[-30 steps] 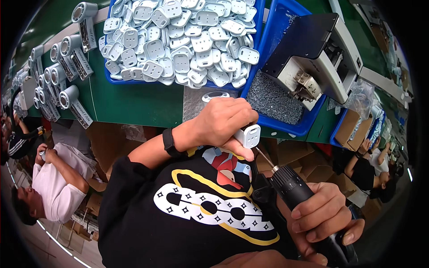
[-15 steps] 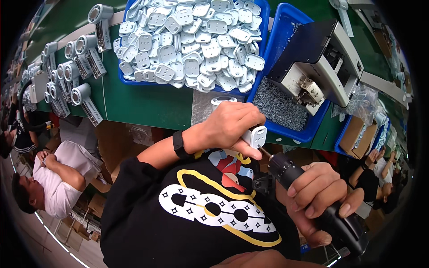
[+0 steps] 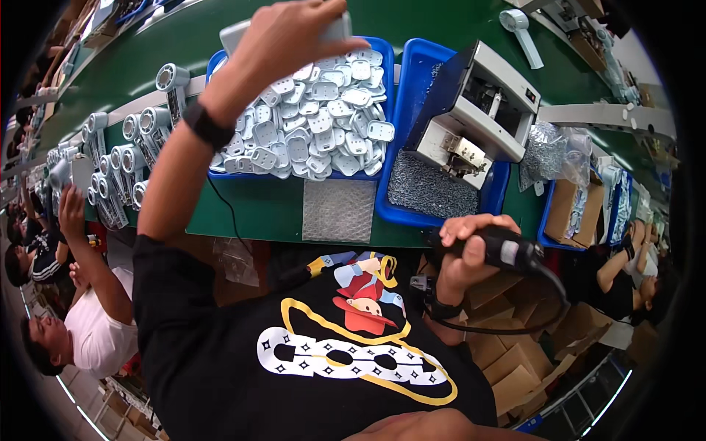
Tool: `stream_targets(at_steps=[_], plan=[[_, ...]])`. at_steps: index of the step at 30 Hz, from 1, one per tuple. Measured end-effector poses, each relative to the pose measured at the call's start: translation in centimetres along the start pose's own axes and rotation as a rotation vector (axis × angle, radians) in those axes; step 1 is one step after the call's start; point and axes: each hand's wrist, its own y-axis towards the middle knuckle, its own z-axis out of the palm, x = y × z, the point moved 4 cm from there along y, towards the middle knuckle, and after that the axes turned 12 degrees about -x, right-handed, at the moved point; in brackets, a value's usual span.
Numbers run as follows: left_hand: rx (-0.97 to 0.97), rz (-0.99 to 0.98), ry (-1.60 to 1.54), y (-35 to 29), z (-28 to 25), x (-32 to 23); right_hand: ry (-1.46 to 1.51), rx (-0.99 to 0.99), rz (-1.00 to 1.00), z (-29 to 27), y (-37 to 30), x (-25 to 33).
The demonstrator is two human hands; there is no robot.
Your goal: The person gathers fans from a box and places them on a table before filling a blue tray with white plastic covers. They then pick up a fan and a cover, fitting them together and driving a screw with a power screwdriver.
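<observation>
My left hand (image 3: 283,40) is raised over the far left of the blue bin, its fingers closed around a pale handheld fan (image 3: 234,34). The hand hides most of that fan. Low at the right, my right hand (image 3: 467,253) grips a black electric screwdriver (image 3: 507,250), whose cord loops down past my wrist. Below my left forearm, many pale plastic plates (image 3: 323,121) with small holes fill the blue bin (image 3: 388,62). A clear textured sheet (image 3: 338,211) lies at the table's near edge.
Right of the plates, a blue tray (image 3: 384,202) holds loose screws (image 3: 434,187) and a screw feeder machine (image 3: 474,110). Several handheld fans (image 3: 151,121) stand in rows at the left. A co-worker (image 3: 99,316) sits at the lower left. Cardboard boxes (image 3: 518,367) lie beneath the table.
My left hand has swung up and away with the fan, off the screwdriver's tip. My right hand has drawn the screwdriver up and turned it. The co-worker at left has raised an arm.
</observation>
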Motion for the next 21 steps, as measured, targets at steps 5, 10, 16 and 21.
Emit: stream_targets(at_steps=[5,10,16,21], plan=[[-0.182,0.321,0.102,5.4,4.9,11.1,-0.08,-0.073,-0.094,-0.7,-1.6,-2.1],[-0.549,0.63,0.539,4.5,5.4,7.2,-0.242,-0.134,0.045,-0.5,0.3,-1.8],[-0.057,0.068,-0.72,-0.6,4.1,-7.5,-0.469,-0.411,-0.029,-2.1,7.8,0.6],[-0.175,-0.153,-1.105,-5.6,8.5,-15.3,-0.456,-0.157,0.111,-1.4,9.0,-1.0]])
